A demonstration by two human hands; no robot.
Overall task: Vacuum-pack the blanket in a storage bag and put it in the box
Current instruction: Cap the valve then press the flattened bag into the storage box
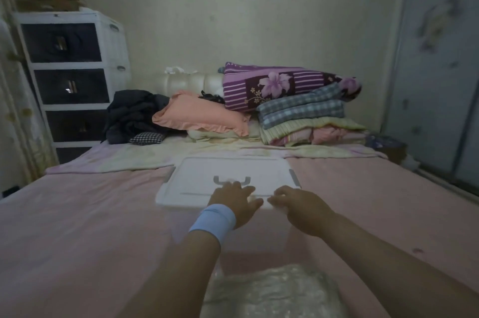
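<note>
**Both hands on the box lid**

On the pink bedspread (90,227), a white plastic lid with a grey handle (228,177) is lying flat, and both hands are reaching onto its near edge. The left hand (238,203), wearing a pale blue wristband (213,221), is resting with fingers spread on the lid; the right hand (302,207) is curling loosely over the edge, its hold unclear. Nearer the person, a crinkled clear storage bag holding a pale blanket (274,291) is lying inside the see-through plastic box (197,229).
</note>
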